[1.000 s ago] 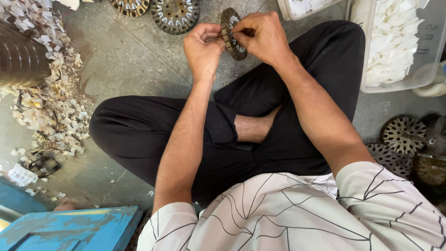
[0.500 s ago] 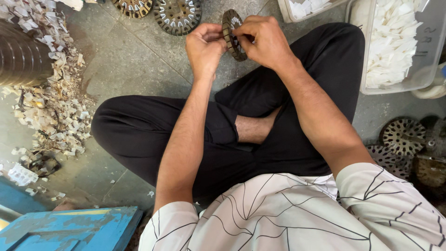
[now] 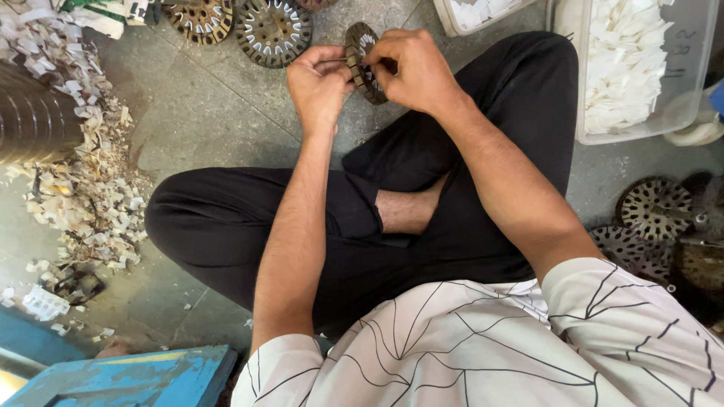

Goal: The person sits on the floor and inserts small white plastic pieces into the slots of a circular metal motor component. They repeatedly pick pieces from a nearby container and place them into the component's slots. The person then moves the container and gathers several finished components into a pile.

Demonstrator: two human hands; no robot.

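Two hands gripped one slotted metal disc (image 3: 365,51), held on edge above the floor (image 3: 204,113), beyond the crossed legs. Left hand (image 3: 320,79) fingers curled shut on its rim; right hand (image 3: 411,68) pinched its far side. White paper slips filled a clear bin (image 3: 641,124).

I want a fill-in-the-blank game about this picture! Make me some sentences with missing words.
1. Both hands, the left hand and the right hand, hold one slotted metal ____.
2. The clear plastic tub holds paper pieces coloured ____.
3. The person sits on the grey floor with legs ____.
4. The scrap pile lies on the person's ____ side.

Missing words: disc; white; crossed; left
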